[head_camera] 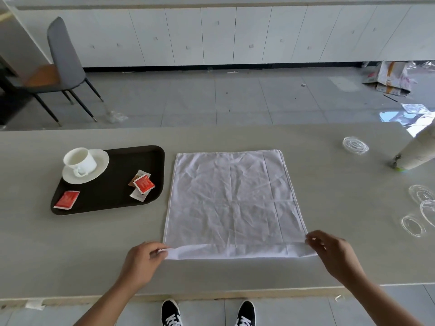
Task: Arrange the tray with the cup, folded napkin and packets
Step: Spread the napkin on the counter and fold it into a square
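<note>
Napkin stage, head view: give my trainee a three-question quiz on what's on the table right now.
1. True or false: the napkin already lies on the tray.
2. Which corners do the left hand and right hand pinch? A) far B) near
3. How many red packets are on the tray?

Key:
1. False; it lies spread on the table, right of the tray.
2. B
3. Two; the other lies near the saucer holding the cup.
</note>
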The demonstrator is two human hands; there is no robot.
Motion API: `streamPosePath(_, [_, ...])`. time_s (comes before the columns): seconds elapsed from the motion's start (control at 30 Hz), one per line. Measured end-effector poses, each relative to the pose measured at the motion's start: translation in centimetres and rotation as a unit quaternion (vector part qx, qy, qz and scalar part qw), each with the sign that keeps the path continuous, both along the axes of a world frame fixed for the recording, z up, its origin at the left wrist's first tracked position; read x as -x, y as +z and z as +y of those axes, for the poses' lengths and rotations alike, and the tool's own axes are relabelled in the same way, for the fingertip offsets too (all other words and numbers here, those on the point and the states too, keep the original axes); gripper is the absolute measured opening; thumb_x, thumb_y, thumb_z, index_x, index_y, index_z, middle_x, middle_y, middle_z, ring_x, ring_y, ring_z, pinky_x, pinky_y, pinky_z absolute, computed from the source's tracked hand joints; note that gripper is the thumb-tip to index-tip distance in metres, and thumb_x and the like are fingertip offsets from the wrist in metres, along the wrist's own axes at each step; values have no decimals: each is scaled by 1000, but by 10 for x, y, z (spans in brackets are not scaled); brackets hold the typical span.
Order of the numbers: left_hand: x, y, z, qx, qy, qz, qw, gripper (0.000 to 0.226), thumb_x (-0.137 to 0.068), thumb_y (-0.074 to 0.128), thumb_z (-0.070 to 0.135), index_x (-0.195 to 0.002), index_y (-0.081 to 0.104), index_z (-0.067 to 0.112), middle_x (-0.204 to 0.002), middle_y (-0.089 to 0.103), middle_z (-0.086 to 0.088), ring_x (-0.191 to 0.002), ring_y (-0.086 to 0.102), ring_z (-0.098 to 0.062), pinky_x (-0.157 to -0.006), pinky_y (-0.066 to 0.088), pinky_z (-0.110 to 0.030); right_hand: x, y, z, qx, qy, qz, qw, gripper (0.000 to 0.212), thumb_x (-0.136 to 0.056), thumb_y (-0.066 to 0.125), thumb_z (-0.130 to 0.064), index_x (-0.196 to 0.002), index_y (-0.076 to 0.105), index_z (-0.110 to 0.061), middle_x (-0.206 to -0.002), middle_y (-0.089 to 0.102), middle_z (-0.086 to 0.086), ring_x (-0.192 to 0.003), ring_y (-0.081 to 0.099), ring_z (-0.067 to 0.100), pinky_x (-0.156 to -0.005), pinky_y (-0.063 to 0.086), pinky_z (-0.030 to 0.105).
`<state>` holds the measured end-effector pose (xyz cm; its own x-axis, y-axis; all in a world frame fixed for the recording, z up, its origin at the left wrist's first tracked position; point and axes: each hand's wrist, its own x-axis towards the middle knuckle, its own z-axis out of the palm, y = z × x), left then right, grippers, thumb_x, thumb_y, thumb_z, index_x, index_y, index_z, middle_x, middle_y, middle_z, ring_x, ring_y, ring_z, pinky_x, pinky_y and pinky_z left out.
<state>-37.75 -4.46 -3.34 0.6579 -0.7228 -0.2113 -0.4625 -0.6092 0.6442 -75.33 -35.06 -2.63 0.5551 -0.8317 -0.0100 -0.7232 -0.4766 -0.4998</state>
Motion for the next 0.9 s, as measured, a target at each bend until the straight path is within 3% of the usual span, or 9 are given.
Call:
streamPosePath(0.1, [-5, 3, 4, 23, 54, 58, 997, 25, -77, 80, 13, -74, 73, 37, -71, 73, 23, -71, 66, 8, -64, 46, -4, 3, 8, 2, -58, -35, -39, 997, 19, -74, 85, -8, -88, 79, -19, -63, 70, -12, -65, 66, 1, -61, 47, 11])
streamPosePath(0.23, [-10, 8, 12, 41, 89, 97, 990, 29, -77, 80, 10, -68, 74, 37, -74, 75, 17, -71, 70, 2, -64, 49, -5, 10, 18, 6, -132, -15, -23, 991, 28, -69, 87, -4, -87, 79, -23, -63, 72, -18, -65, 68, -6, -65, 47, 4])
streamPosePath(0.4, [-8, 17, 17, 58, 79, 101, 990, 30, -77, 79, 15, -72, 76, 44, -76, 76, 14, -72, 69, 3, -62, 48, -5, 14, 20, 9, -134, -3, -18, 991, 38, -71, 85, -1, -65, 71, -37, -66, 69, -19, -64, 66, 3, -62, 47, 14])
streamPosePath(0.5, [-10, 20, 14, 70, 75, 92, 991, 27, -78, 79, 15, -73, 75, 42, -73, 75, 9, -69, 69, -2, -61, 48, -10, 13, 23, 5, -149, 10, -44, 988, 39, -80, 76, 0, -76, 65, -37, -68, 68, -11, -63, 65, 8, -64, 50, 22])
streamPosePath(0.6, [-14, 23, 7, 81, 74, 86, 990, 21, -79, 78, 15, -73, 76, 35, -71, 74, 5, -67, 67, -8, -61, 48, -16, 12, 28, -2, -160, 14, -54, 986, 42, -85, 71, 1, -77, 62, -39, -71, 67, -11, -59, 62, 9, -59, 46, 19])
streamPosePath(0.8, [-16, 25, -14, 95, 104, 75, 987, 10, -81, 76, 20, -76, 75, 29, -72, 73, 11, -63, 64, -1, -57, 46, -11, 7, 41, -20, -163, 3, -79, 983, 36, -86, 67, 3, -79, 66, -33, -77, 67, -11, -58, 61, 2, -55, 41, 14])
streamPosePath(0.9, [-16, 23, -28, 125, 147, 86, 977, 10, -81, 77, 21, -74, 75, 29, -74, 74, 11, -69, 66, -5, -63, 51, -23, -2, 44, -29, -158, -7, -98, 982, 33, -86, 68, 3, -76, 66, -29, -78, 67, -7, -55, 59, 2, -53, 40, 14])
